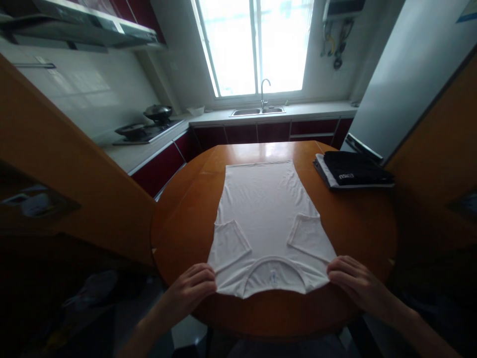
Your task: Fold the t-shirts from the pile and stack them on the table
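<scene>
A white T-shirt (266,199) lies spread on the round wooden table (182,214), its neckline toward me and its hem at the far side. Both short sleeves are folded inward over the body. My left hand (196,286) pinches the shirt's near left shoulder corner, fingers closed on the cloth. At the opposite shoulder corner, my right hand (348,276) grips the fabric the same way. Between the hands the collar edge sits close to the table's near side.
A stack of folded clothes (354,169), black on top, rests at the table's right. Beyond are a counter with a sink (257,111) under a window, a stove with pans (158,113) at left, and a fridge (402,74) at right.
</scene>
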{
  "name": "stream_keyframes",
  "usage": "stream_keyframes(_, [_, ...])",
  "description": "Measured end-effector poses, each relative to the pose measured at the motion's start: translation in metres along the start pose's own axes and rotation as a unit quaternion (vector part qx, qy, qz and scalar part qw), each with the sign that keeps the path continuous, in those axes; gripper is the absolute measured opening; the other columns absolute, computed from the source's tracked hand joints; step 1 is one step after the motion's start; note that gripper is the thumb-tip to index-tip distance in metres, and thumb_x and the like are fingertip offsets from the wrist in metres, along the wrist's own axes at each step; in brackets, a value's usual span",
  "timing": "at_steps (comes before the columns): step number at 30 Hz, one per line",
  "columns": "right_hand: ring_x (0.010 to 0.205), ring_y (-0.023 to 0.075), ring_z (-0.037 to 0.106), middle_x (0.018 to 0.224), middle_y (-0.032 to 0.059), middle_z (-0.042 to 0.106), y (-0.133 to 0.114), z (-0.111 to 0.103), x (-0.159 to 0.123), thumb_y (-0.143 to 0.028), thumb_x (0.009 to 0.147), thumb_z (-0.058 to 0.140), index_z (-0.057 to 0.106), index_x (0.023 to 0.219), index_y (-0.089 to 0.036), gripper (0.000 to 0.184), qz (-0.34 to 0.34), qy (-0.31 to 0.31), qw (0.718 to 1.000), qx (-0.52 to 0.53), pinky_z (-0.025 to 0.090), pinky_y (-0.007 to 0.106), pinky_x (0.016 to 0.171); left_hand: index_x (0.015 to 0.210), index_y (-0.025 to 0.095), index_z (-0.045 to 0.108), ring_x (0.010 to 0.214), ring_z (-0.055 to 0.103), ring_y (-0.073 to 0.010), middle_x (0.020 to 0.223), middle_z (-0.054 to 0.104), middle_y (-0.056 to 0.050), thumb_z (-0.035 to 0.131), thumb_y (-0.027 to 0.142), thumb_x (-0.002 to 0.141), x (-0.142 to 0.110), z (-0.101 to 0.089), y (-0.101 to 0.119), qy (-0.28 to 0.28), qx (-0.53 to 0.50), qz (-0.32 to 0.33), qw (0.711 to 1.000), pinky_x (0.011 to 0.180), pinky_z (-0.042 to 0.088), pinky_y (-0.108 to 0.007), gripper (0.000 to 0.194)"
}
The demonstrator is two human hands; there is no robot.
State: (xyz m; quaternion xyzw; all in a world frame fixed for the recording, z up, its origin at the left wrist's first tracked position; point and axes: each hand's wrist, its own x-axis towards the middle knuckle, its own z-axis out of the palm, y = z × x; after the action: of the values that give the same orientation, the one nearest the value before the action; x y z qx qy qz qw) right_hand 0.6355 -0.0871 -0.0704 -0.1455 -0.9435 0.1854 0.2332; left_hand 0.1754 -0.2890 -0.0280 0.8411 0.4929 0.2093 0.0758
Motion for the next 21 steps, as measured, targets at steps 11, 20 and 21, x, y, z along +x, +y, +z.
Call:
stream_keyframes(11, [0.077, 0.0160, 0.056, 0.086, 0.0031, 0.060, 0.035, -0.027, 0.087, -0.033, 0.100, 0.047, 0.057, 0.085, -0.022, 0.022, 0.161, 0.021, 0.979, 0.125, 0.046, 0.027, 0.071, 0.086, 0.015, 0.066, 0.078, 0.059, -0.0150, 0.085, 0.065, -0.004, 0.056, 0.042, 0.097, 0.063, -0.040, -0.051, -0.028, -0.233, -0.232, 0.944, 0.070, 0.047, -0.022, 0.031])
stream_keyframes(20, [0.058, 0.0139, 0.050, 0.064, 0.0003, 0.061, 0.120, -0.001, 0.157, -0.048, 0.083, 0.056, 0.064, 0.075, -0.018, 0.032, 0.288, -0.032, 0.946, 0.147, 0.036, 0.025, 0.054, 0.078, 0.014, 0.071, 0.071, 0.061, -0.0184, 0.074, 0.069, -0.004, 0.067, 0.061, 0.075, 0.121, -0.028, -0.134, -0.052, -0.243, -0.318, 0.915, 0.068, 0.048, -0.027, 0.047])
stream_keyframes(21, [0.060, 0.0148, 0.053, 0.067, 0.0018, 0.064, 0.122, -0.001, 0.157, -0.048, 0.084, 0.056, 0.066, 0.076, -0.018, 0.033, 0.285, -0.025, 0.949, 0.134, 0.038, 0.026, 0.056, 0.081, 0.014, 0.073, 0.073, 0.062, -0.0191, 0.077, 0.071, -0.005, 0.066, 0.060, 0.077, 0.118, -0.027, -0.134, -0.055, -0.236, -0.318, 0.916, 0.070, 0.048, -0.028, 0.047])
